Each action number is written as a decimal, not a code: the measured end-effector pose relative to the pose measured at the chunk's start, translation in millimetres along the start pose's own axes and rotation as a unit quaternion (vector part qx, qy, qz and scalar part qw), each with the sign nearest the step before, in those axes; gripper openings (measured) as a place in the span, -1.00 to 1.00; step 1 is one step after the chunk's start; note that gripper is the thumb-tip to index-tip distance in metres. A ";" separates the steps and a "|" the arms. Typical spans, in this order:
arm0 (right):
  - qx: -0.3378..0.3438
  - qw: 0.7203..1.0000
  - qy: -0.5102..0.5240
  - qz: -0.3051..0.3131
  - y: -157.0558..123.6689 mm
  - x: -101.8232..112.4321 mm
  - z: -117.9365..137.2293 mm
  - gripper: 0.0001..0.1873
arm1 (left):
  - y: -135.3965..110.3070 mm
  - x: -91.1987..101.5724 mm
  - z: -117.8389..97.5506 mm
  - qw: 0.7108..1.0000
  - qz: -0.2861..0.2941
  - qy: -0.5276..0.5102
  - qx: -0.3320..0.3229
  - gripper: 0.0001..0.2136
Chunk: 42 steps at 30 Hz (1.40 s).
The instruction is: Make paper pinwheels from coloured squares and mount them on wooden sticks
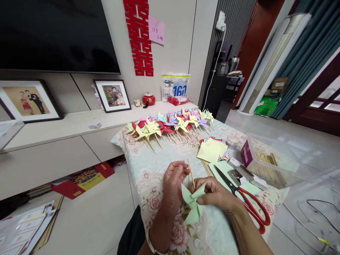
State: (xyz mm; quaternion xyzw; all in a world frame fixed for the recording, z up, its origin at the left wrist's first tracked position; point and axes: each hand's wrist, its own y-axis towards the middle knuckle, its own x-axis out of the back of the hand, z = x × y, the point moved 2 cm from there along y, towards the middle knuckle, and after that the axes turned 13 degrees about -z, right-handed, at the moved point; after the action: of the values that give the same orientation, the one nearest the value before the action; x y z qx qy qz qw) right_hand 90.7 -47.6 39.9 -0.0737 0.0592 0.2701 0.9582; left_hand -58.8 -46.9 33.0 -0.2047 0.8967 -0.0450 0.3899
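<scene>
My left hand is closed round a thin wooden stick that points up and away. My right hand pinches the folded points of a pale green paper pinwheel against that stick. Both hands hover over the near end of a table with a floral cloth. A row of several finished paper pinwheels in yellow, red, purple and blue lies across the far end.
Red-handled scissors lie right of my hands. Beyond them sit a yellow paper stack, a clear plastic box of sticks and a tape roll. A low cabinet with framed photos stands left.
</scene>
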 end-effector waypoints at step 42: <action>0.494 0.785 -0.251 -0.276 -17.8 -12.4 32.0 -0.83 | -13.2 -3.9 4.2 0.984 0.142 0.100 -0.034 -0.84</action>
State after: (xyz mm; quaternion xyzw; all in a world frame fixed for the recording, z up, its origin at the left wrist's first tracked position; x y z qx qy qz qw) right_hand 91.9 -63.4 75.2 0.4669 -0.0808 -0.0634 0.8783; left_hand -49.0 -57.0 35.9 -0.0831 0.9520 0.0207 0.2940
